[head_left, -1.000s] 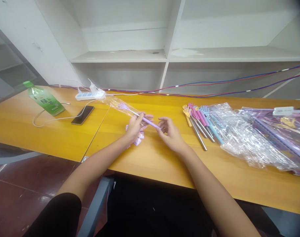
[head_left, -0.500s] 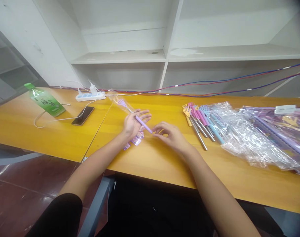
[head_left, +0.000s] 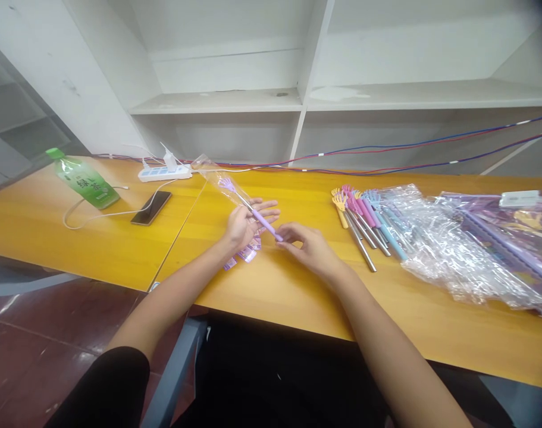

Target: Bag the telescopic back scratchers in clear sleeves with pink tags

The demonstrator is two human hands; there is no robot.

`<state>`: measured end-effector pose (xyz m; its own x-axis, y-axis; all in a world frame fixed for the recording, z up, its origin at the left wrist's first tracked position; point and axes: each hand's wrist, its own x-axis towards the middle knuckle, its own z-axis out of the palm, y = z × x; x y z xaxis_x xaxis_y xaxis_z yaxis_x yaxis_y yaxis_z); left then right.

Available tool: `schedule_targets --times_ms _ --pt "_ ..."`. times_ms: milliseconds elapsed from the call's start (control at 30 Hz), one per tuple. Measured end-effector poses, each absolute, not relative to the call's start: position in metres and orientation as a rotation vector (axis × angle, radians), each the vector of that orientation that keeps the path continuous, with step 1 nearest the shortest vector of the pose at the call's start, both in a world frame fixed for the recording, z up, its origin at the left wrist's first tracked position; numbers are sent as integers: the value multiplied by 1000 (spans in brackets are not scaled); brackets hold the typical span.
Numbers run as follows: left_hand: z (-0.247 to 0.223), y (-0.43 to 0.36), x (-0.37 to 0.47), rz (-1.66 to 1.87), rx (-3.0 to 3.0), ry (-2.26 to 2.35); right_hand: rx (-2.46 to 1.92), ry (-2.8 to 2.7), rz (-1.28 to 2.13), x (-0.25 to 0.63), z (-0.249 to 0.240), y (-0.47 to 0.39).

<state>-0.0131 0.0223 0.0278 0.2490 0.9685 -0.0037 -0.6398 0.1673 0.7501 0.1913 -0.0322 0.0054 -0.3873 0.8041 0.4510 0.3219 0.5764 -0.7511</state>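
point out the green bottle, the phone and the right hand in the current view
green bottle (head_left: 84,181): head view, its labelled side
phone (head_left: 151,208): head view, middle of its dark screen
right hand (head_left: 313,248): head view, back of the hand

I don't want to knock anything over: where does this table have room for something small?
Bare wood shows on the table between the right hand and the back scratchers, in front of the plastic bags, and in front of the phone. It's crowded around the bottle and power strip, and under the bags.
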Motion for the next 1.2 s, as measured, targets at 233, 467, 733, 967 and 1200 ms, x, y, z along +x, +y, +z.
schedule_targets --times_ms 233,467,733,967,1200 --pt "21 21 -9 1183 850 626 -910 -1914 685 195 2 -28" --pt "15 16 -7 1144 869 605 -964 -1907 601 200 3 -29" --pt "19 13 -6 1191 787 602 -1044 -1847 489 199 4 -30" --pt "21 14 -6 1235 774 614 -1114 -1774 571 200 4 -28" --pt "21 13 -5 1160 772 592 -1152 -1704 581 203 3 -24"
